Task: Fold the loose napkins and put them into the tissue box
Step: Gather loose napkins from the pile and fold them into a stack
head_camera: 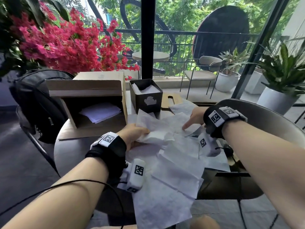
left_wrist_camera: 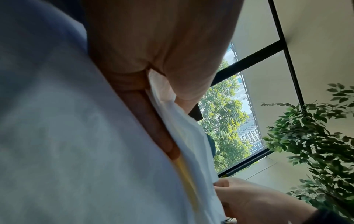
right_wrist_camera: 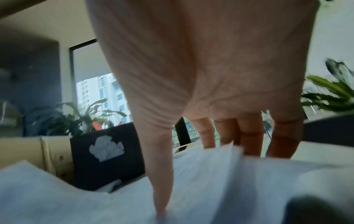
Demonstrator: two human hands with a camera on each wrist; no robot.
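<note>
Several loose white napkins (head_camera: 178,171) lie spread over the round table (head_camera: 69,154). My left hand (head_camera: 140,133) grips a crumpled napkin (head_camera: 156,128) at its left edge; in the left wrist view the thumb and fingers (left_wrist_camera: 162,136) pinch that napkin (left_wrist_camera: 184,128). My right hand (head_camera: 192,121) reaches onto the same pile with straight fingers, the thumb (right_wrist_camera: 161,197) pressing a napkin (right_wrist_camera: 220,181) while the other fingers stand behind its raised edge. The dark tissue box (head_camera: 145,96), open-topped with white napkins inside, stands just beyond the pile and appears as the tissue box (right_wrist_camera: 107,159) in the right wrist view.
An open cardboard box (head_camera: 92,103) holding flat white sheets lies on its side left of the tissue box. A black backpack (head_camera: 36,104) leans at the table's left. A grey chair (head_camera: 267,116) sits behind my right arm. Red flowers (head_camera: 66,43) and glass panes lie beyond.
</note>
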